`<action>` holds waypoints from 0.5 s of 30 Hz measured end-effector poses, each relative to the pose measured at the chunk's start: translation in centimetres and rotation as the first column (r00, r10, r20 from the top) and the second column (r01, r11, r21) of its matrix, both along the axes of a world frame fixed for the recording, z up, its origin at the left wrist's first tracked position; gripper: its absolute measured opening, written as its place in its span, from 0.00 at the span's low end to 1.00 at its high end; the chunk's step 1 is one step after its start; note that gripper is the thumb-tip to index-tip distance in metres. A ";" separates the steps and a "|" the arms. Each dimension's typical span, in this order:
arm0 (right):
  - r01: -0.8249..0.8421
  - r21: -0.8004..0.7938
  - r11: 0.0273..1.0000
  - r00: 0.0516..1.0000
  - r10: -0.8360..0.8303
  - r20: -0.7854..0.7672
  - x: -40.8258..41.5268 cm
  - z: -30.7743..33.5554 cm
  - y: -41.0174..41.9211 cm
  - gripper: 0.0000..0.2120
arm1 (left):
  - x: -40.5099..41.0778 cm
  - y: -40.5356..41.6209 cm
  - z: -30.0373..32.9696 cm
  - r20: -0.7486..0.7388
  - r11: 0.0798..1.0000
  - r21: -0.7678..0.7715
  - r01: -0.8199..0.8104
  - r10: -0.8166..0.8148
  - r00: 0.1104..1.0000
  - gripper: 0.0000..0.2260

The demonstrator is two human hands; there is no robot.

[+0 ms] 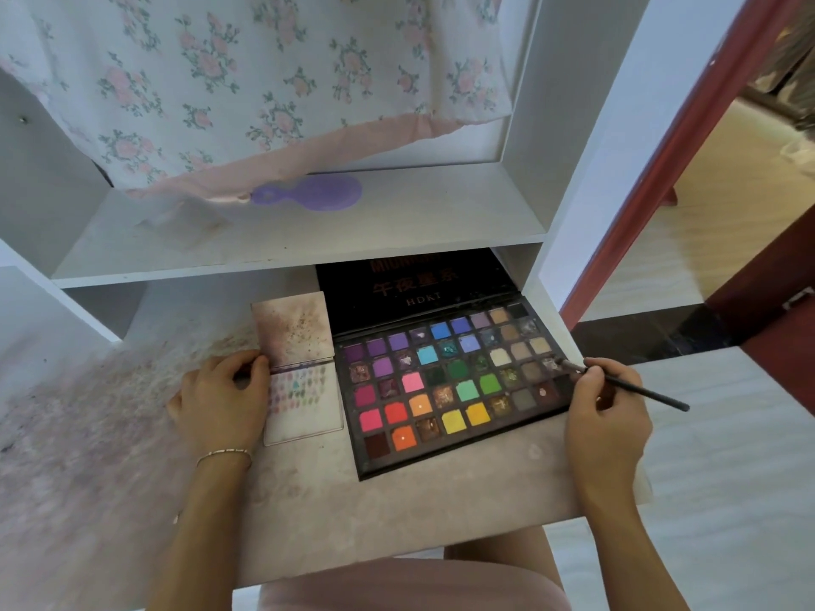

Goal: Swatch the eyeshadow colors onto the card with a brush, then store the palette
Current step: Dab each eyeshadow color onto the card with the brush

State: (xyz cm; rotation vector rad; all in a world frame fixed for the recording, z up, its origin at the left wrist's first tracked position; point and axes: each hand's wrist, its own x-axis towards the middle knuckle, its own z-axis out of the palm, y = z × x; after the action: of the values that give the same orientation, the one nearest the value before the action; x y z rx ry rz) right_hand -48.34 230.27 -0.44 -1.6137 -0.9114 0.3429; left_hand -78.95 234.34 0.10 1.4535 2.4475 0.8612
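Note:
A large black eyeshadow palette [450, 390] lies open on the desk, its many coloured pans facing up and its lid [410, 284] leaning back under the shelf. Left of it lies a white card [304, 403] with rows of small colour swatches. My left hand [220, 403] rests at the card's left edge, fingers curled against it. My right hand [608, 412] pinches a thin dark brush [639, 392], whose tip touches a pan near the palette's right edge.
A stained square sheet [293, 330] stands behind the card. On the shelf [308, 253] above lie a purple hand mirror [317, 192] and the hem of a floral cloth [264, 81]. The desk top [397, 513] is powder-stained. A doorway [727, 191] opens at right.

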 end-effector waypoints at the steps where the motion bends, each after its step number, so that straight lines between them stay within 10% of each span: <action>1: 0.007 -0.003 1.000 1.000 -0.007 0.003 0.0 -0.1 0.1 0.05 | 0.0 0.0 0.0 0.004 1.000 -0.001 0.000 0.000 1.000 0.10; 15: -0.066 -0.098 0.993 0.997 0.070 0.042 -0.2 -0.2 0.4 0.06 | 0.1 0.0 0.0 0.021 1.000 0.019 0.007 -0.008 1.000 0.09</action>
State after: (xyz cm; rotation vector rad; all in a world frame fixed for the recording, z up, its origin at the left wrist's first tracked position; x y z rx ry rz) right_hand -48.50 230.69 -0.62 -1.6871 -0.9991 0.4044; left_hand -78.89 234.31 0.11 1.4515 2.4236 0.8958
